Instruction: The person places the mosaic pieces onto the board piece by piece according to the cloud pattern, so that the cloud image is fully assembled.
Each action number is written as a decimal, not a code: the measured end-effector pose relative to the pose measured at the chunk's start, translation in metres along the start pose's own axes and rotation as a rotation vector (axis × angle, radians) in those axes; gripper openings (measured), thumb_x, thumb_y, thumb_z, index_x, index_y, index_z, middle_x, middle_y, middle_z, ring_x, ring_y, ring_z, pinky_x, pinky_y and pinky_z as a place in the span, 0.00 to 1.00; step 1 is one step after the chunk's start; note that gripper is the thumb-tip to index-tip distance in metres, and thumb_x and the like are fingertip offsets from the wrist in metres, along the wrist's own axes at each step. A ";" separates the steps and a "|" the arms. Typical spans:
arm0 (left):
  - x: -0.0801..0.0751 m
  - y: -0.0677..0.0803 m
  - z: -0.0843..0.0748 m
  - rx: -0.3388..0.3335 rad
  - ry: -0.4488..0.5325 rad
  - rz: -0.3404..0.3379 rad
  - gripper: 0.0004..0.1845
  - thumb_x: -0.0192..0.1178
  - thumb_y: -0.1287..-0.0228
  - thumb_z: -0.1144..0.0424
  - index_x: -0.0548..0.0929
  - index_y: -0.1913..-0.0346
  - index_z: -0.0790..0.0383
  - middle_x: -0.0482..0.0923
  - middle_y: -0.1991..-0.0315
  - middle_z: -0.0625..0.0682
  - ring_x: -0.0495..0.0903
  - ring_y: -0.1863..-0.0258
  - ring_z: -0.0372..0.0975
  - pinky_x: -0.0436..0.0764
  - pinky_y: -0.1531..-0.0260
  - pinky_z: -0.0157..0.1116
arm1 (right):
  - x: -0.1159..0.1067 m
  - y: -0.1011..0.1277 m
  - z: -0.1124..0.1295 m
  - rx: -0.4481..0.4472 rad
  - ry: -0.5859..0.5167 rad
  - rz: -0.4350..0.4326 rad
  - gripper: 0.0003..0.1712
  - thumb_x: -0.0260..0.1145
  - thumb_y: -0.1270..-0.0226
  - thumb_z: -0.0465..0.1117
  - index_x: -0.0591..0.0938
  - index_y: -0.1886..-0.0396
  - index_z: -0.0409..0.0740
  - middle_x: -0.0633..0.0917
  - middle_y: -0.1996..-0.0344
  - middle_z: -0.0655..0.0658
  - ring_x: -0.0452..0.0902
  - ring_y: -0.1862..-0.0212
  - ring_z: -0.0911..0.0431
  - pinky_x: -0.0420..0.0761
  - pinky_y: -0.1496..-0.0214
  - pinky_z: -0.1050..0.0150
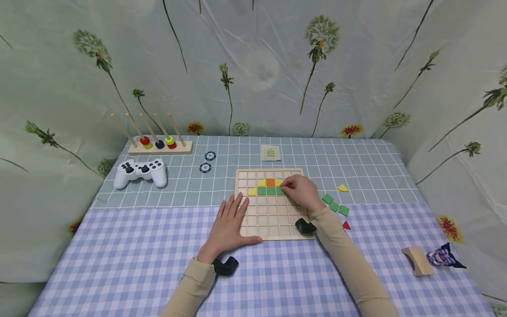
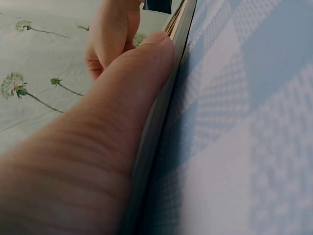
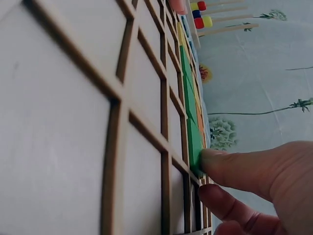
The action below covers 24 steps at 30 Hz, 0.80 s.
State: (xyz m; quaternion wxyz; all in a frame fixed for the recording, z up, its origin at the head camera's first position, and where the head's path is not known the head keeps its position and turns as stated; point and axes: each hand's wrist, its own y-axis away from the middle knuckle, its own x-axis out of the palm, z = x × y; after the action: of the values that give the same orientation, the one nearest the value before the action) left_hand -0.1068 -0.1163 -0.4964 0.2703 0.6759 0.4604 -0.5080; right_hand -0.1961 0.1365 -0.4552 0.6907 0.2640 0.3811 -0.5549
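Centre frame, right hand point(image 1: 304, 192) pinching a green square tile point(image 3: 194, 139)! Left hand point(image 1: 227, 229), fingers spread, rests on the pale wooden grid board point(image 1: 273, 211).

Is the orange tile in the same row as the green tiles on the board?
No, the orange tile lies in the row just beyond these green tiles.

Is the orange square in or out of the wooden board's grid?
In: the head view shows the orange square in a cell of the wooden board, with a yellow piece on either side.
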 end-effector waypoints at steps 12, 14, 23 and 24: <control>0.002 0.000 0.000 0.005 0.006 -0.004 0.62 0.52 0.56 0.21 0.50 0.25 0.60 0.40 0.25 0.56 0.36 0.27 0.50 0.35 0.31 0.47 | -0.019 0.009 -0.021 -0.019 -0.079 -0.044 0.05 0.69 0.39 0.42 0.87 0.68 0.45 0.81 0.75 0.51 0.73 0.74 0.55 0.71 0.75 0.62; 0.002 0.001 0.001 0.005 0.003 -0.008 0.62 0.52 0.56 0.20 0.50 0.25 0.60 0.40 0.25 0.56 0.36 0.27 0.50 0.35 0.31 0.47 | -0.029 0.012 -0.029 -0.002 -0.108 -0.077 0.07 0.68 0.38 0.42 0.87 0.67 0.43 0.82 0.75 0.49 0.73 0.76 0.54 0.70 0.77 0.61; 0.001 0.001 0.001 0.002 0.012 -0.002 0.63 0.52 0.56 0.20 0.49 0.25 0.59 0.39 0.25 0.55 0.35 0.27 0.49 0.33 0.31 0.45 | -0.065 0.037 -0.074 0.160 -0.011 -0.205 0.13 0.63 0.34 0.42 0.85 0.60 0.36 0.84 0.68 0.40 0.76 0.66 0.46 0.71 0.70 0.59; 0.001 0.001 0.002 0.004 0.011 -0.005 0.63 0.52 0.56 0.21 0.49 0.25 0.59 0.39 0.25 0.55 0.35 0.27 0.49 0.34 0.31 0.45 | -0.068 0.039 -0.078 0.184 0.005 -0.214 0.13 0.63 0.34 0.43 0.84 0.59 0.36 0.84 0.67 0.39 0.76 0.66 0.46 0.71 0.70 0.59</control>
State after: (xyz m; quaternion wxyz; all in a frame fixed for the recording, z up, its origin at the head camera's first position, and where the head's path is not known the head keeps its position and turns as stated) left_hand -0.1067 -0.1176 -0.4984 0.2653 0.6778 0.4628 -0.5060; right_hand -0.1827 0.2459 -0.4468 0.5994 0.2856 0.3564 -0.6574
